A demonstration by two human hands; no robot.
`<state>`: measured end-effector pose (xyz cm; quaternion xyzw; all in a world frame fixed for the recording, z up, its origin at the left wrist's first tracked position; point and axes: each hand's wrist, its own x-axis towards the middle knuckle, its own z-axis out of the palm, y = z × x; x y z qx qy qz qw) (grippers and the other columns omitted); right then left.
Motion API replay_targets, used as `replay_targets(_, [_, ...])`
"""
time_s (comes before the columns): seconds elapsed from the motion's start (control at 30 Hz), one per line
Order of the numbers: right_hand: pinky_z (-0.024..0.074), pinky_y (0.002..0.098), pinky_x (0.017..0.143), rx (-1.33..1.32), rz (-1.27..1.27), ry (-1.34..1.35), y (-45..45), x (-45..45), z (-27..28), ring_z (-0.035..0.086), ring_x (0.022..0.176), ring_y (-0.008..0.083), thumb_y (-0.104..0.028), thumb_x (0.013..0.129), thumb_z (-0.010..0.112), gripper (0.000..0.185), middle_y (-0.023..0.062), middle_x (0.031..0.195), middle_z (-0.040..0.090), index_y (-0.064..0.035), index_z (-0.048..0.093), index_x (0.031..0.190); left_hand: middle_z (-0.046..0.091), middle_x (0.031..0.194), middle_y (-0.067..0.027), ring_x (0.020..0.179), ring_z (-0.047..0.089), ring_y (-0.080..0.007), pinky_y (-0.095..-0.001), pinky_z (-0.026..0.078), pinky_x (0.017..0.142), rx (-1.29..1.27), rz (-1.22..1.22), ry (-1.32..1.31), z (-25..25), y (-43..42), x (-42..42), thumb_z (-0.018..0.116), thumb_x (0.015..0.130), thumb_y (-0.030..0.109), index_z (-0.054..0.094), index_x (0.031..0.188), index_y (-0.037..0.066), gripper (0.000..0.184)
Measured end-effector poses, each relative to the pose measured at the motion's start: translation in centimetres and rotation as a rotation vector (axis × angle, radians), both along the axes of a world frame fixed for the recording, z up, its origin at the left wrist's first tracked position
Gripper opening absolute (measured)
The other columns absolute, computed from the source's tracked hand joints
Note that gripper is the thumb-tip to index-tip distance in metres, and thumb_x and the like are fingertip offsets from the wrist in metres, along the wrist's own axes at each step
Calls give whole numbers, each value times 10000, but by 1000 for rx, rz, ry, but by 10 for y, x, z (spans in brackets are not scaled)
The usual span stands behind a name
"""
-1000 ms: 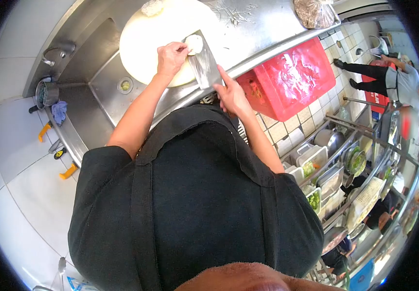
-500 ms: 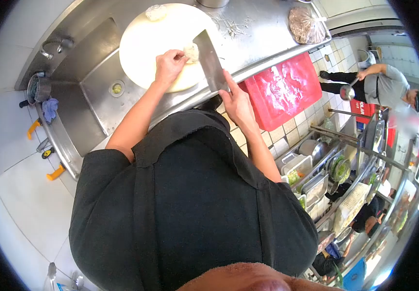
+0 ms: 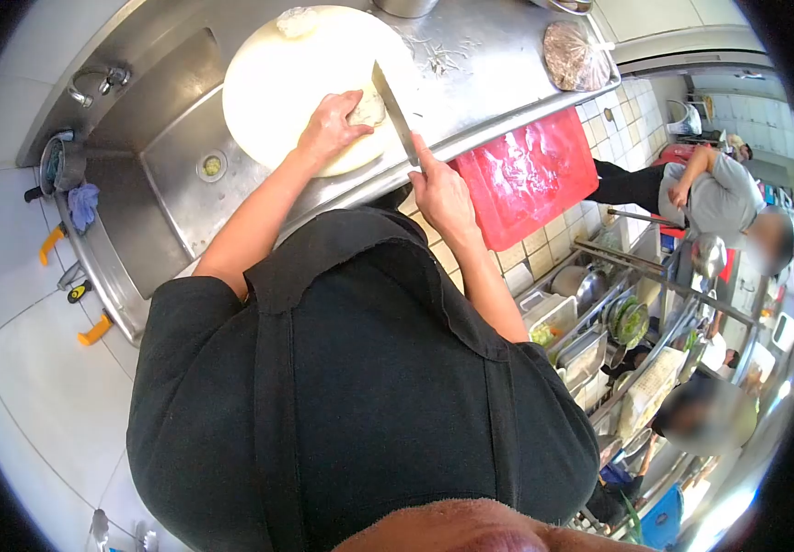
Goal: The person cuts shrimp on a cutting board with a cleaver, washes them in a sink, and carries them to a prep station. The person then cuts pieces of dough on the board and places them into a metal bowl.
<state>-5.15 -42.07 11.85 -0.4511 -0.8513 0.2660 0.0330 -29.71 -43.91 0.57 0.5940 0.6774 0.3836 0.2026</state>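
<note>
My left hand (image 3: 331, 131) rests on the round, pale cutting board (image 3: 264, 101), its thumb and fingers closed around a whitish lump of food (image 3: 369, 110). What kind of food this is, I cannot make out. In my right hand (image 3: 443, 195) is the handle of a cleaver (image 3: 393, 106). Its blade reaches over the right part of the board, just right of the lump, and appears nearly edge-on. Another whitish lump (image 3: 297, 21), apparently in clear plastic, lies at the board's far edge. Thin shreds (image 3: 443, 57) are scattered on the steel counter beyond the board.
A steel sink (image 3: 162, 170) lies to the left of the board. Below the counter's right edge is a red tub (image 3: 535, 175). A tied plastic bag of brown food (image 3: 576, 57) sits at the counter's right end. Co-workers, one in a grey shirt (image 3: 719, 189), stand beyond a rack (image 3: 618, 253).
My left hand has gone from pinching the lump's side to spreading around it. The cleaver has turned from showing its broad face to nearly edge-on. The grey-shirted co-worker has moved nearer the rack.
</note>
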Motion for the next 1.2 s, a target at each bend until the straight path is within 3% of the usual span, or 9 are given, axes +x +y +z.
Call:
replay_targets(0.2, [542, 501, 810, -246, -105, 129, 2, 9, -19, 707, 875, 394, -182, 930, 633, 646, 267, 946, 698, -114, 413, 1533, 643, 1276, -214, 1171, 589, -370, -426, 475, 1034, 73, 141, 29, -2, -6, 19, 868, 729, 273, 627, 1293, -31, 685])
replay_targets(0.4, [532, 436, 727, -592, -356, 58, 10, -6, -2, 695, 695, 288, -411, 1021, 532, 528, 190, 727, 669, -43, 581, 1397, 638, 1224, -171, 1165, 575, -352, -430, 466, 1029, 243, -4, 99, 6, -6, 5, 791, 791, 207, 677, 1169, 15, 439])
replay_targets(0.43, [429, 326, 482, -529, -368, 209, 3, -3, -8, 519, 488, 135, -463, 1084, 420, 517, 31, 592, 522, 5, 633, 1025, 635, 1226, -164, 1155, 574, -352, -433, 466, 1021, 209, -57, 127, 8, -3, 1, 773, 797, 199, 682, 1145, 21, 402])
replay_targets(0.53, [446, 336, 500, -483, -321, 178, -1, -3, 10, 536, 497, 154, -490, 1085, 393, 564, 50, 608, 542, 21, 630, 1048, 615, 1210, -168, 1132, 565, -368, -439, 455, 1014, 168, -132, 160, 9, 2, -5, 742, 801, 166, 675, 1117, 16, 356])
replay_targets(0.6, [462, 425, 844, -496, -304, 86, -2, -2, 7, 602, 954, 336, -460, 1085, 379, 549, 223, 967, 636, 12, 595, 1263, 604, 1209, -173, 1133, 555, -377, -441, 448, 1015, 140, -147, 165, 13, 5, -4, 731, 801, 147, 667, 1120, 11, 353])
replay_targets(0.7, [423, 472, 1079, -530, -303, 85, -10, -7, 16, 543, 1289, 443, -440, 1088, 365, 570, 319, 1277, 613, 6, 579, 1372, 598, 1220, -175, 1154, 541, -378, -441, 443, 1022, 83, -158, 164, 14, 7, -2, 720, 801, 134, 660, 1133, 11, 359])
replay_targets(1.07, [441, 502, 1054, -429, -224, 11, -2, -21, 4, 552, 1256, 478, -414, 1086, 361, 544, 325, 1247, 631, 1, 610, 1334, 628, 1128, -134, 1107, 561, -361, -436, 461, 1000, 204, -88, 40, -1, 7, 2, 725, 803, 123, 676, 1076, 37, 290])
replay_targets(1.17, [486, 449, 717, -397, -221, 90, 13, -28, -21, 601, 763, 330, -456, 1078, 386, 561, 222, 835, 619, 47, 629, 1128, 633, 1164, -147, 1152, 573, -354, -433, 455, 1033, 153, -71, 3, -5, 5, 2, 726, 817, 96, 670, 1078, 20, 278])
replay_targets(1.2, [478, 477, 794, -427, -241, 67, 15, -28, -15, 601, 885, 388, -449, 1079, 378, 556, 268, 922, 625, 43, 629, 1153, 635, 1160, -143, 1147, 578, -352, -432, 460, 1025, 167, -55, -15, -7, 2, 1, 724, 816, 90, 671, 1069, 24, 267])
